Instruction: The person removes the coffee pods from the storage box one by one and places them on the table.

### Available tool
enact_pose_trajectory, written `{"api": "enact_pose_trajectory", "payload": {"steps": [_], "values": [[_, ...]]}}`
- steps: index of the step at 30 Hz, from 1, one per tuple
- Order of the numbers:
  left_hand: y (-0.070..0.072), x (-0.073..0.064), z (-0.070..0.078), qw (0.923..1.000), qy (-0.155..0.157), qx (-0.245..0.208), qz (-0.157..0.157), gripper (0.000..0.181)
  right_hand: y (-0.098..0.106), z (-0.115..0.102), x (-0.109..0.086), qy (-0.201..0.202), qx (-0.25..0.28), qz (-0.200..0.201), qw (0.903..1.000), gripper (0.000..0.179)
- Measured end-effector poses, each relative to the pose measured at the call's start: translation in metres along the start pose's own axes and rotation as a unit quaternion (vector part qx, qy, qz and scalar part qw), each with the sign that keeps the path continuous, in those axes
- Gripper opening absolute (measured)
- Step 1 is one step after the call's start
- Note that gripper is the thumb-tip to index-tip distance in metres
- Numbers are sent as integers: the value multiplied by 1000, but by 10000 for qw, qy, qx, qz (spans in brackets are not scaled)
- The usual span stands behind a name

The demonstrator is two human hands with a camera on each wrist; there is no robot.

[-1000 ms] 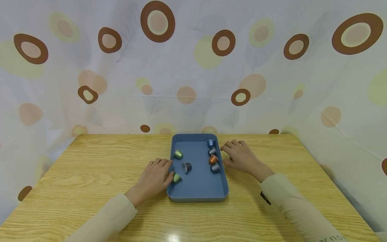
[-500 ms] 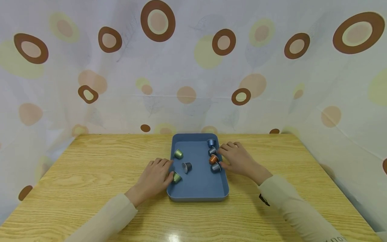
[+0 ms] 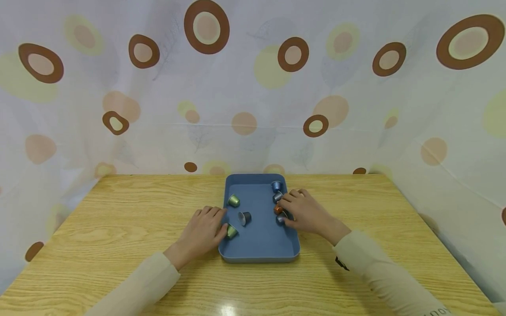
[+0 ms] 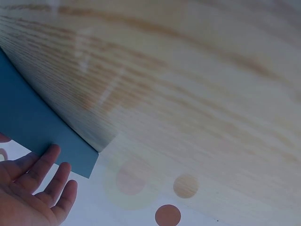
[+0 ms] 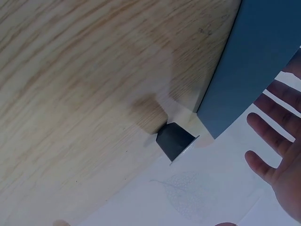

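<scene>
Tray point(image 3: 262, 243) lies long, twelve to six, on the counter point(image 3: 197, 285); right hand point(image 3: 307, 213) is by an orange pod point(image 3: 278, 209) at three, left hand point(image 3: 200, 230) touches nine, each grip apart (sleeve letters point(image 3: 438, 311) are hard to read).

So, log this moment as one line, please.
left hand: at left rim of tray; right hand: over right rim, near orange capsule; inside: other capsules; outside: dark capsule on table

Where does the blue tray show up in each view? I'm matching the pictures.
Head: blue tray below centre, whole outline visible but partly covered.
Left wrist: blue tray at lower left, cut off.
Right wrist: blue tray at upper right, cut off.
Shared landmark: wooden table.
</scene>
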State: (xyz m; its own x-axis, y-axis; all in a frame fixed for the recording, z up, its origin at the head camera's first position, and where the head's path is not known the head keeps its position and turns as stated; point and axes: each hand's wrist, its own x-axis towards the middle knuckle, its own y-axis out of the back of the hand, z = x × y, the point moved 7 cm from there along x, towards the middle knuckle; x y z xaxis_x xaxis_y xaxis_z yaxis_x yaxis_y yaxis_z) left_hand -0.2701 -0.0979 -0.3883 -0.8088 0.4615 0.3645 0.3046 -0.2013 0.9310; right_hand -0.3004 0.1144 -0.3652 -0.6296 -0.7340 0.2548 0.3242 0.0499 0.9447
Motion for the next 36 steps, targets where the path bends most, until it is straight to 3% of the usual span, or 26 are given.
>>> {"api": "enact_pose_trajectory", "payload": {"steps": [11, 24, 36], "values": [[1, 0, 0, 10000, -15, -8, 36, 37, -10, -4, 3, 86, 156, -81, 9998, 24], [2, -1, 1, 9999, -39, 3, 93, 38, -13, -8, 4, -11, -93, -359, 9993, 38], [1, -1, 1, 10000, 21, -42, -16, 39, -16, -8, 5, -123, -250, -551, 9981, 33]]}}
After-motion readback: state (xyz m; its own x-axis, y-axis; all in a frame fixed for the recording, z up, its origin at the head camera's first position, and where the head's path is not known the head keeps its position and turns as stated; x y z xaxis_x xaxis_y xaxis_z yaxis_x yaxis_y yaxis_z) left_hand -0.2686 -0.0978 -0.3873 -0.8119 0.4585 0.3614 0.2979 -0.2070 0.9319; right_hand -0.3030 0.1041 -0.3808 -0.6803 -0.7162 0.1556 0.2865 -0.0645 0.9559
